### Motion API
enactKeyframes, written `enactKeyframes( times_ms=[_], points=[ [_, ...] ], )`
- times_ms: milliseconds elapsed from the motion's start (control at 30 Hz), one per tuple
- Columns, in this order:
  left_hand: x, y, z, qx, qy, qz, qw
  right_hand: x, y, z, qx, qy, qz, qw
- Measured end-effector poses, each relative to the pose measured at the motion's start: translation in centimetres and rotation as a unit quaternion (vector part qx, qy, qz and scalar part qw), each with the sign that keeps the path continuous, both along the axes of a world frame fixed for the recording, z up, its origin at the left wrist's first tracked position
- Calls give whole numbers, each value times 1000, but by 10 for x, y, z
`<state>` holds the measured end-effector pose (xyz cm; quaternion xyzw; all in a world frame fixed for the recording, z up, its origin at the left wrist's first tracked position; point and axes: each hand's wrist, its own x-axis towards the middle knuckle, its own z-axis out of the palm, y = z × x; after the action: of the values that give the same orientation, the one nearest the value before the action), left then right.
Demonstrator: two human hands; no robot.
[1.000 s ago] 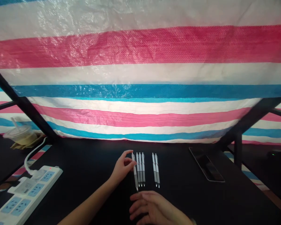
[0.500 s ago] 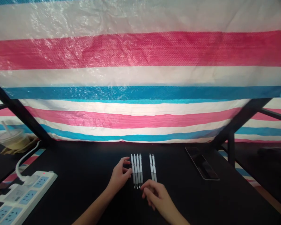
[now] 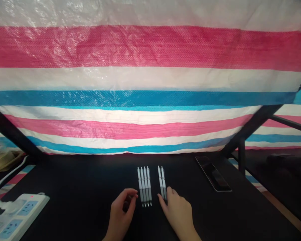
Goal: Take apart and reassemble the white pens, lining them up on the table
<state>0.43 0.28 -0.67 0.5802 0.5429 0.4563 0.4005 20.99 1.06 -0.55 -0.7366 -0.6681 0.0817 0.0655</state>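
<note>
Several white-and-grey click pens [image 3: 144,187] lie side by side on the black table, their tips toward me. To their right lies a pair of matching pens [image 3: 161,179]. My left hand [image 3: 122,211] rests beside the left group, fingers loosely curled with a gap between thumb and forefinger. Its fingertips come close to the leftmost pen, and nothing shows in the hand. At the lower end of the pair is my right hand [image 3: 178,209]. Its thumb is on the left and its fingers on the right of the two pens, hiding their tips.
A dark phone [image 3: 213,174] lies to the right on the black table [image 3: 90,180]. A white power strip [image 3: 27,214] with a plugged-in cable is at the left edge. Black frame bars [image 3: 15,132] slant up both sides, with striped sheeting [image 3: 150,130] behind.
My left hand has drawn back toward me along the left group. My right hand has moved right and closed around the lower end of the pair. The view has turned slightly right.
</note>
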Motion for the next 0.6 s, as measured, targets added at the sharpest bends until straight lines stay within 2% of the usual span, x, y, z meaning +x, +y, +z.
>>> enactKeyframes(
  times_ms=[167,300,600],
  points=[
    [2,-4,-2,13,12,-16,1000,-2,-1,-4,15,-22,-8,1000],
    [0,-2,-4,7,0,7,1000,-1,-2,-5,30,-16,1,999],
    [-5,4,0,-5,-9,38,999,3,-2,-6,36,-5,15,999]
  ],
)
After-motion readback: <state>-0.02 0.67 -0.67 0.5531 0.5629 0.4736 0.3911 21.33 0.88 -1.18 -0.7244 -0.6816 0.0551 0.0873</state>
